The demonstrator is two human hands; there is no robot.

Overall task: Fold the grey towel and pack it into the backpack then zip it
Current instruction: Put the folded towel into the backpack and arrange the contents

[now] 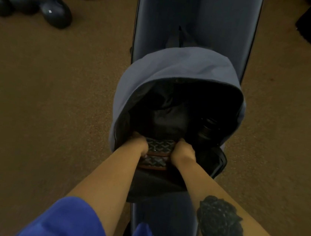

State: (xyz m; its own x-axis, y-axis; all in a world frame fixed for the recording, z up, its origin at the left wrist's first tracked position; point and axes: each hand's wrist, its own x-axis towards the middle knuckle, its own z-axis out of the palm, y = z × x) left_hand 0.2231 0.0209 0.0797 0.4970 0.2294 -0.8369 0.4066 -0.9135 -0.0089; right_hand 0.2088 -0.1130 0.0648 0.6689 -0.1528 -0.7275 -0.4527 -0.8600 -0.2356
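Brown carpet (55, 106), bench (197, 16); open backpack (176, 66) on top. Both hands (142, 145) (184, 152) inside, fingers clenched on patterned folded towel (160, 144) between them.

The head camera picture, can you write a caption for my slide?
Both hands, left and right, push a patterned pouch into the open grey backpack lying on a bench.

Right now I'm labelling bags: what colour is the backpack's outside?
Slate grey-blue backpack, with a black lining; head view.
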